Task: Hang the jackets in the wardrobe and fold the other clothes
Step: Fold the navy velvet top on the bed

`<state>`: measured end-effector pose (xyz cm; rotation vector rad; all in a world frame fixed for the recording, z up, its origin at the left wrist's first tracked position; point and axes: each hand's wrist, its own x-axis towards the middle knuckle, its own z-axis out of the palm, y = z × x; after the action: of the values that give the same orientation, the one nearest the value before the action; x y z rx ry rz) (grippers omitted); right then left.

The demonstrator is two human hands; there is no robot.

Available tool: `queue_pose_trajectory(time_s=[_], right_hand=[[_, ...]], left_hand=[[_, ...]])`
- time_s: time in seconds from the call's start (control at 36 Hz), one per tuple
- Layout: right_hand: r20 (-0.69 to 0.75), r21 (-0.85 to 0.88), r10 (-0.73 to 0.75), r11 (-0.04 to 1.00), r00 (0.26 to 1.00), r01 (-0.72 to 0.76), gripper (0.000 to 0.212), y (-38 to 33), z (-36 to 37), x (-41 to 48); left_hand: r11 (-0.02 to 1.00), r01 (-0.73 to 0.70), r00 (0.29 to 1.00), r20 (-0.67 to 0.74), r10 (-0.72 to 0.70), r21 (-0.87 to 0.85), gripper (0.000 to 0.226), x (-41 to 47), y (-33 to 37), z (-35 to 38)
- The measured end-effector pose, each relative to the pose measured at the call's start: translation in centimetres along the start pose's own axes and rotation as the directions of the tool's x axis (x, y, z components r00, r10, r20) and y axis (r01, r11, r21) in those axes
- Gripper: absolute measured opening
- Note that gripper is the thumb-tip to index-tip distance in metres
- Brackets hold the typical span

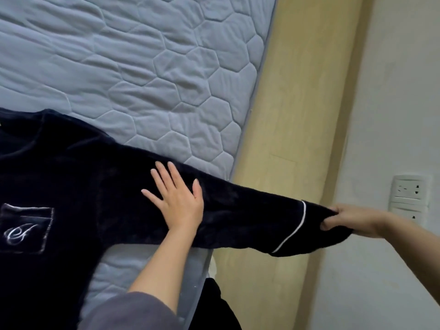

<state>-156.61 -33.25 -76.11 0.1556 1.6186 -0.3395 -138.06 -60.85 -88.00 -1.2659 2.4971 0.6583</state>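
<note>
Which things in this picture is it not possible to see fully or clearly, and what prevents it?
1. Dark top: head view, left side and hem cut off by the frame's left and bottom edges.
2. Right hand: head view, the cuff it pinches covers part of its fingers.
3. Pocket emblem: head view, too blurred to read.
4. Wall socket: head view, the right wrist covers its lower edge.

We've got a bed (142, 67) with a pale blue quilted cover, stitched in honeycomb shapes and a bit wrinkly. A dark navy top (71, 186) lies flat on its near left part, chest pocket (26, 228) up with a curly embroidered letter. Its sleeve (250, 210) stretches out past the mattress edge. We see a light wood board (297, 115) along the bed's right side.
</note>
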Motion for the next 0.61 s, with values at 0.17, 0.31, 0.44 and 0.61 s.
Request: queue_pose_trajectory(time_s=[0.17,0.31,0.44,0.61], right_hand=[[-0.26,0.697,-0.113,0.665,0.959,0.267,0.038,1.3,3.1,-2.1],[-0.343,0.871,-0.064,0.351,0.937,0.343,0.054,2.4,6.0,-2.7],[-0.319,0.905,0.045,0.309,0.947,0.29,0.068,4.3,7.5,-1.6],[-0.212,0.919,0.027,0.344,0.977,0.19,0.046,4.6,8.8,-0.1]], left_hand=[[0.924,-0.356,0.934,0.06,0.351,0.142,0.072,-5.3,-0.9,0.6],[0.794,-0.589,0.808,0.14,0.572,0.151,0.067,-7.1,0.1,-0.3],[0.64,-0.726,0.687,0.299,0.662,0.25,0.064,-5.1,1.4,1.6],[0.651,-0.744,0.667,0.229,0.709,0.153,0.05,-5.0,3.6,2.1]])
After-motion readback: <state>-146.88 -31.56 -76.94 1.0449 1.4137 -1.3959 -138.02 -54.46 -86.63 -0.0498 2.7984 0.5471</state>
